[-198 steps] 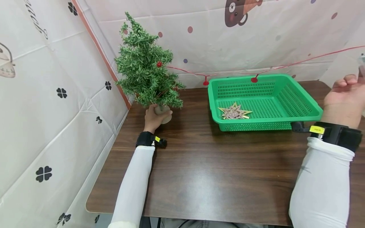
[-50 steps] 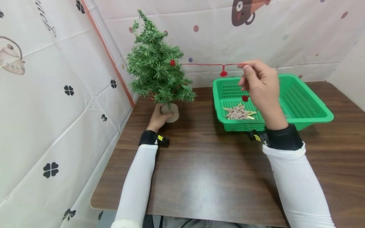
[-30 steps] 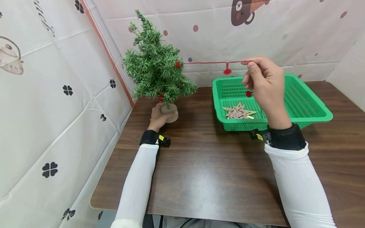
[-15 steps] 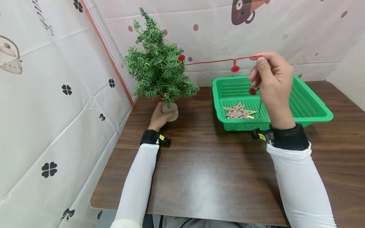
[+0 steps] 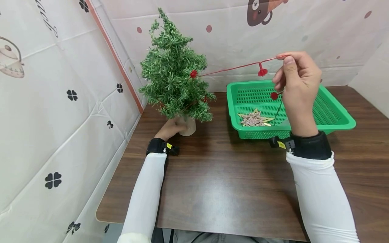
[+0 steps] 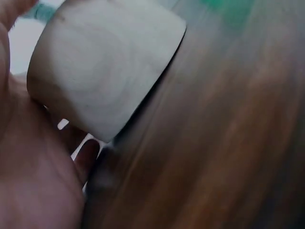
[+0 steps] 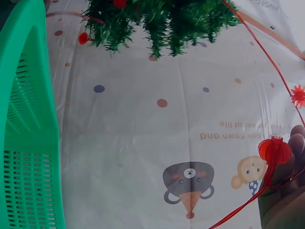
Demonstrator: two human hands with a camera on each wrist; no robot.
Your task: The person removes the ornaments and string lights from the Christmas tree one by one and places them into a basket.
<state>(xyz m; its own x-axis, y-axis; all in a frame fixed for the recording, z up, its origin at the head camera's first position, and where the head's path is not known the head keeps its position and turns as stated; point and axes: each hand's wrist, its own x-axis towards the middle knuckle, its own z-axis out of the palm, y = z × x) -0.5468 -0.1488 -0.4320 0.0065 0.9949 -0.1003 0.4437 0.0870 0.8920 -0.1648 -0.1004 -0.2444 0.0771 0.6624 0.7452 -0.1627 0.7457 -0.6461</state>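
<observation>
A small artificial Christmas tree [image 5: 176, 77] stands at the back left of the table. My left hand [image 5: 171, 130] holds its pale wooden base [image 5: 187, 126], with the thumb across the near side. In the left wrist view the fingers [image 6: 86, 160] curl behind that base [image 6: 105, 67]. My right hand [image 5: 301, 77], raised over the basket, pinches a red lantern garland [image 5: 231, 69] between thumb and forefinger. The cord runs taut to a lantern [image 5: 193, 74] at the tree's right side. Another red lantern [image 7: 274, 151] hangs by the right fingers in the right wrist view.
A green plastic basket [image 5: 304, 127] stands at the back right, with glittery star ornaments [image 5: 254, 119] inside. Printed cloth [image 5: 231, 33] hangs behind the table and along its left side. Brown tabletop [image 5: 218, 182] stretches in front of the tree and basket.
My right hand came from the far right to above the basket, then drifted up and right, pinching the garland. The tree turned in my left hand and now stands slightly further right.
</observation>
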